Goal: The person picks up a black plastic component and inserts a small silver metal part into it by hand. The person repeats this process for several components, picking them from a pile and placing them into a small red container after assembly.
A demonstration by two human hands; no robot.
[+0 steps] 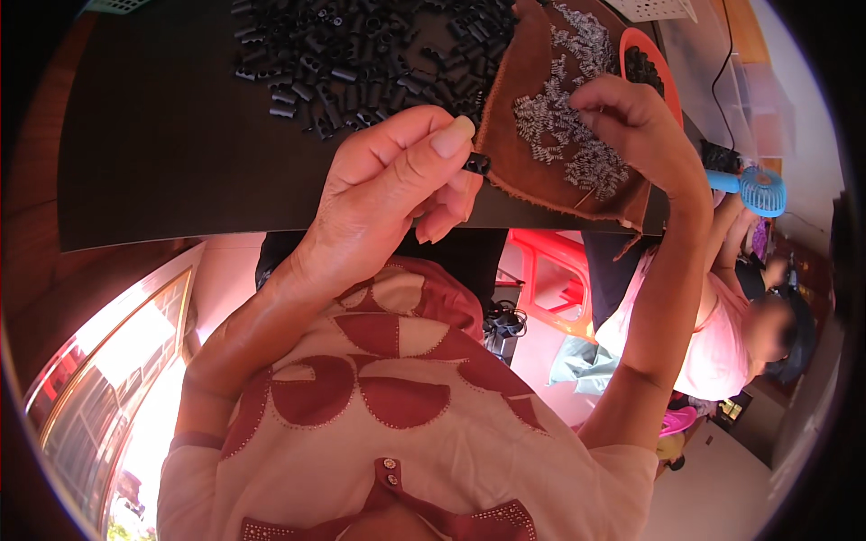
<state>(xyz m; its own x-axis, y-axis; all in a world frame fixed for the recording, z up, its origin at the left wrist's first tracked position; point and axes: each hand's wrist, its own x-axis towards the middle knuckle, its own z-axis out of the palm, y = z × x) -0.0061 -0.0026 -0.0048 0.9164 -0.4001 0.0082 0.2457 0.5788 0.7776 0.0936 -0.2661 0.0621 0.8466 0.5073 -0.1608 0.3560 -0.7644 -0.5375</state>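
Note:
My left hand is closed, pinching a small black plastic piece between thumb and fingers above the table's near edge. A hole shows in the end of that piece. Over a spread of small silvery coil springs, my right hand has its fingers bent and the tips close together. Whether a spring is between those fingertips I cannot make out. The springs lie on a brown leather-like sheet with a frayed edge. Loose black tubular plastic pieces are heaped on the dark table, left of the sheet.
An orange-red bowl with dark small parts stands beyond my right hand. Pale baskets sit at the far edge. A blue fan is at the right, near a seated person in pink. A red plastic stool stands below the table.

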